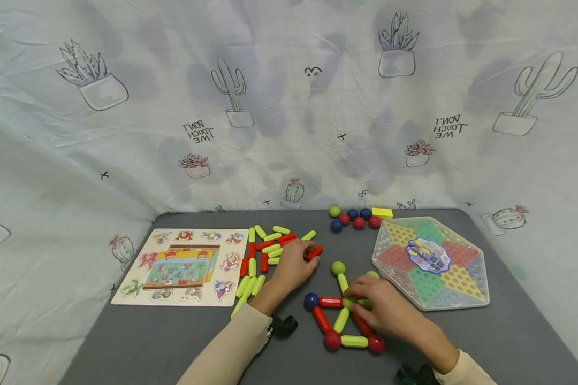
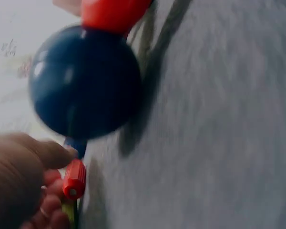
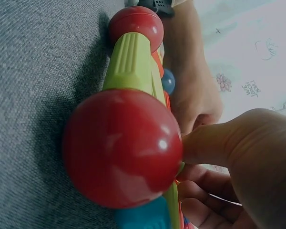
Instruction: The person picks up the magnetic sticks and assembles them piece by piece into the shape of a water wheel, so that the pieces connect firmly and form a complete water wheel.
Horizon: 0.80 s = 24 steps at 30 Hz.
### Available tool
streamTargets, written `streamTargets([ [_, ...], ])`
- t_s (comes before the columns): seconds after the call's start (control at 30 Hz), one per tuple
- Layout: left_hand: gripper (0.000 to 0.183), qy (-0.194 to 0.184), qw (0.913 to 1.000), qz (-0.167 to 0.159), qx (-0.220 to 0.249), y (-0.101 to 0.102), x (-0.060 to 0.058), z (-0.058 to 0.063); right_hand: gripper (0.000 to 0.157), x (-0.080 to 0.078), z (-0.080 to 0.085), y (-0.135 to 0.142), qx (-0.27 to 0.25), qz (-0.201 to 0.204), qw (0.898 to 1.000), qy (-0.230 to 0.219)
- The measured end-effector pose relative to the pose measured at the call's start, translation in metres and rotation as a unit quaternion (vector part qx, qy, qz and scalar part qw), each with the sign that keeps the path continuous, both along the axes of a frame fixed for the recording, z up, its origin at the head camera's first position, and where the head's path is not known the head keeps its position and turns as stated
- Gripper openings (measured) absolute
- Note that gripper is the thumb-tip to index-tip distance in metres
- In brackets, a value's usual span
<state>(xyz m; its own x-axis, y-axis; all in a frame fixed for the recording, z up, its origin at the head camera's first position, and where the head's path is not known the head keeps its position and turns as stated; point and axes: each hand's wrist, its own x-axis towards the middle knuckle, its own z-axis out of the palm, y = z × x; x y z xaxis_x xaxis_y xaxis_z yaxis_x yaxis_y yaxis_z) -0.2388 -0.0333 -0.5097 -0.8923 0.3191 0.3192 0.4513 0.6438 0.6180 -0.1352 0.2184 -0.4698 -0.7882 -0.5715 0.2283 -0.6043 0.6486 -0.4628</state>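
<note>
My left hand (image 1: 296, 266) pinches a red rod (image 1: 314, 252) between thumb and fingers, beside a pile of loose red and green-yellow rods (image 1: 270, 248). On the table in front lies a ball-and-rod structure: a blue ball (image 1: 311, 301), two red balls (image 1: 332, 340) and green balls (image 1: 338, 268), joined by red and green-yellow rods (image 1: 354, 341). My right hand (image 1: 390, 307) grips it around the middle green ball, partly hiding that joint. Large in the right wrist view is a red ball (image 3: 124, 148) of the structure. The left wrist view shows the blue ball (image 2: 86, 81) close up.
A picture puzzle board (image 1: 130, 256) lies at the left. On the right sits a hexagonal patterned box (image 1: 467, 294). Several loose balls (image 1: 358, 223) and a yellow block (image 1: 382, 213) stand at the back edge, before a hanging printed cloth (image 1: 270, 107).
</note>
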Motion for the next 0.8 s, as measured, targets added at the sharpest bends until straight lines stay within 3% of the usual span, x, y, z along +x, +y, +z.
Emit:
streamTargets([
  [0.1, 0.024, 0.027, 0.9978, -0.002, -0.061, 0.003, 0.0, -0.002, 0.015, 0.0, 0.0, -0.001, 0.001, -0.002, 1.0, 0.003],
  [0.13, 0.023, 0.027, 0.9975, -0.002, -0.066, 0.003, 0.002, -0.001, 0.015, 0.0, 0.0, -0.001, 0.002, -0.002, 1.0, 0.003],
  [0.17, 0.022, 0.035, 0.9975, -0.003, -0.061, 0.001, 0.001, -0.008, 0.015, 0.0, 0.001, -0.002, 0.003, -0.002, 1.0, 0.004],
  [0.23, 0.022, 0.015, 0.9994, -0.004, -0.031, -0.002, 0.006, -0.007, 0.015, -0.001, 0.001, -0.002, 0.005, -0.002, 1.0, 0.003],
  [0.33, 0.027, -0.061, 0.997, -0.013, 0.045, -0.008, 0.022, 0.001, 0.015, -0.001, 0.001, -0.002, 0.009, -0.003, 1.0, 0.0],
  [0.37, 0.029, -0.09, 0.9933, -0.018, 0.07, -0.01, 0.027, 0.003, 0.015, -0.001, 0.001, -0.002, 0.01, -0.003, 1.0, -0.002],
  [0.4, 0.029, -0.128, 0.9876, -0.02, 0.089, -0.012, 0.036, 0.013, 0.015, -0.001, 0.002, -0.002, 0.011, -0.004, 1.0, -0.005],
  [0.53, 0.028, -0.201, 0.9718, -0.04, 0.117, -0.018, 0.057, 0.016, 0.014, -0.002, 0.005, 0.0, 0.016, -0.006, 1.0, -0.02],
  [0.6, 0.025, -0.207, 0.9699, -0.045, 0.119, -0.019, 0.063, 0.015, 0.014, -0.002, 0.005, 0.0, 0.017, -0.006, 1.0, -0.024],
  [0.8, 0.022, -0.19, 0.9757, -0.03, 0.106, -0.018, 0.069, 0.01, 0.012, -0.003, 0.009, -0.004, 0.017, 0.001, 0.999, -0.036],
])
